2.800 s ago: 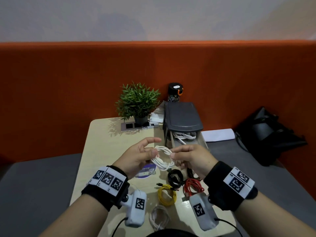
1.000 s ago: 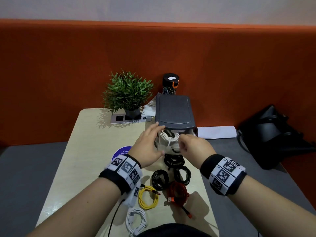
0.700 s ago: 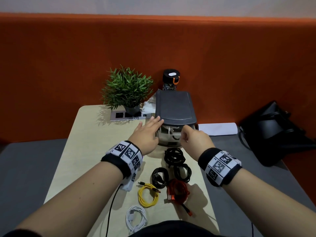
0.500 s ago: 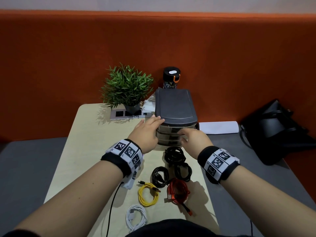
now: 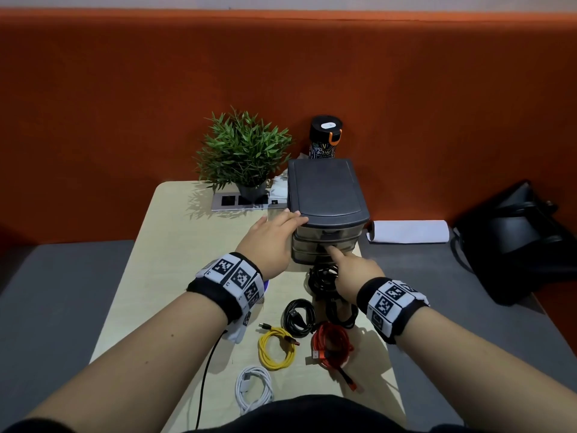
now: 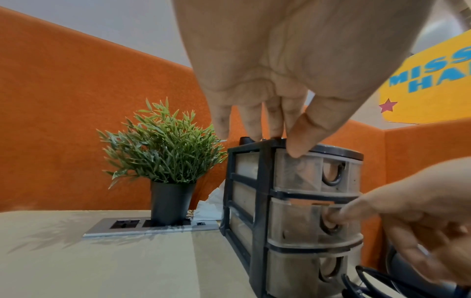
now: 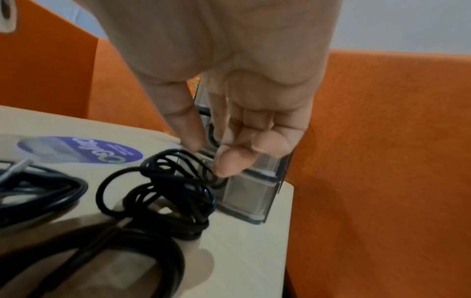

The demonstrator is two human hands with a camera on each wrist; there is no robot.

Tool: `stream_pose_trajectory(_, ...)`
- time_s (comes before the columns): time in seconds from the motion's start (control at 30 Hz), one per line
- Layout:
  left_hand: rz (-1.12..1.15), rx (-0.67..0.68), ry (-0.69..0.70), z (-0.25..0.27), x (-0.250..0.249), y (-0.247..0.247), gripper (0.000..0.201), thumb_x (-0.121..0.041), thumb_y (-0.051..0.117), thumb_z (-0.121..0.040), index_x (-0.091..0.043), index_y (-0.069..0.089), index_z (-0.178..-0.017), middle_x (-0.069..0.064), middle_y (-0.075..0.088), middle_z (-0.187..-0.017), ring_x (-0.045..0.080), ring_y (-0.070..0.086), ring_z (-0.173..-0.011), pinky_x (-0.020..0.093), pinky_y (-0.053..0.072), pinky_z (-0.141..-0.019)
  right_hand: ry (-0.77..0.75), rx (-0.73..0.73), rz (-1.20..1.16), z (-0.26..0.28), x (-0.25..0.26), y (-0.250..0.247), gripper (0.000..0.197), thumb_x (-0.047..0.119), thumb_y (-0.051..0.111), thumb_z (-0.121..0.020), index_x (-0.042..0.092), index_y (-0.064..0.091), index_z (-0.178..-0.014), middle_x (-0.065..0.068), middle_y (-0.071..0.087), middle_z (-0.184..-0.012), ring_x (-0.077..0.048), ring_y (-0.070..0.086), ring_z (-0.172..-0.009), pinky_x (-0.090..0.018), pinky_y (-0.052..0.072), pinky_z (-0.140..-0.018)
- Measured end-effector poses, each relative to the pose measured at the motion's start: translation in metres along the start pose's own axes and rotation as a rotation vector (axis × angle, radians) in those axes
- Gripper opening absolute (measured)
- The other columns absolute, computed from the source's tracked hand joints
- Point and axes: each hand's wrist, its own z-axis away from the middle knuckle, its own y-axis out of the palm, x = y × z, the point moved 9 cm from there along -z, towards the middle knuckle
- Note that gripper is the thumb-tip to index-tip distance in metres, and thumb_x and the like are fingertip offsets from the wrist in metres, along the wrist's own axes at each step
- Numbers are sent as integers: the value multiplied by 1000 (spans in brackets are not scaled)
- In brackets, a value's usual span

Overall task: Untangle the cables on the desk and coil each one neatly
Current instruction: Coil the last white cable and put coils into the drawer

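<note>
Several coiled cables lie on the desk [image 5: 175, 245]: a black cable [image 5: 323, 276] nearest the drawers, two more black coils [image 5: 298, 317], a yellow cable [image 5: 276, 346], a red cable [image 5: 332, 345] and a white cable [image 5: 253, 387]. The drawer unit [image 5: 324, 189] stands at the back. My left hand [image 5: 281, 226] rests flat on its top front corner, fingers [image 6: 270, 129] straight and thumb on the top drawer. My right hand [image 5: 335, 254] reaches the middle drawer's handle [image 6: 331, 223], fingertip and thumb at the ring and the other fingers [image 7: 257, 141] curled. The black cable [image 7: 163, 193] lies just below it.
A potted plant [image 5: 243, 154] and a socket strip [image 5: 246, 201] sit behind my left hand. A black tumbler [image 5: 324, 135] stands behind the drawers. A paper roll [image 5: 409, 231] and a black bag [image 5: 524, 239] lie to the right on grey seating. An orange partition closes the back.
The white coil I held went into the top drawer and that drawer was pushed in. My left hand settled on the unit's top and my right hand dropped to the middle drawer's handle.
</note>
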Motion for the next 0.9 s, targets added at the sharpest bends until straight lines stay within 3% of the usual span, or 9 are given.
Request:
stream_pose_trajectory(0.2,-12,23,-17,0,2,3,73,0,41,-82,-31,24,-146,-11,20,-155,8,14,-143,38,5,-118,37,-17,-61,-1,4,4,62,0,41,-79,25,23,-133,-10,63,-106,-32,62,-90,-38,44,-83)
stream_pose_trajectory(0.43,-19,23,-22,0,3,5,76,2,43,-81,-33,24,-146,-11,20,-155,10,22,-141,39,9,-118,-51,-72,-75,26,4,20,54,6,49,-81,24,28,-128,-6,61,-118,-31,59,-95,-34,39,-80)
stream_pose_trajectory(0.6,48,55,-29,3,4,12,78,0,46,-81,-32,21,-148,-11,15,-156,17,35,-133,41,25,-113,-63,-107,-137,39,-1,24,64,11,47,-86,29,24,-143,-1,48,-139,-31,57,-106,-37,41,-93)
stream_pose_trajectory(0.7,106,-9,-7,12,4,14,76,-1,47,-82,-31,24,-147,-11,17,-156,16,37,-131,39,31,-110,-95,-169,-151,43,-4,22,60,9,47,-85,28,33,-140,3,47,-139,-26,53,-108,-33,38,-95)
stream_pose_trajectory(0.8,164,-231,47,30,6,9,49,1,49,-82,-25,52,-123,-5,43,-130,14,48,-114,32,42,-94,-103,-159,-130,43,-5,27,43,10,44,-88,25,47,-129,3,53,-131,-24,53,-105,-29,35,-87)
stream_pose_trajectory(0.83,151,-225,43,35,8,15,38,-1,50,-84,-24,56,-113,-6,47,-119,13,49,-108,28,42,-90,-95,-145,-127,41,-6,30,43,11,42,-90,25,48,-130,3,54,-131,-25,53,-106,-29,35,-88)
stream_pose_trajectory(0.9,97,-69,7,43,13,42,23,-10,49,-90,-24,62,-102,-9,49,-107,11,48,-102,26,42,-87,-83,-105,-101,33,-6,37,46,14,39,-91,27,44,-135,-1,56,-131,-28,55,-108,-32,39,-92)
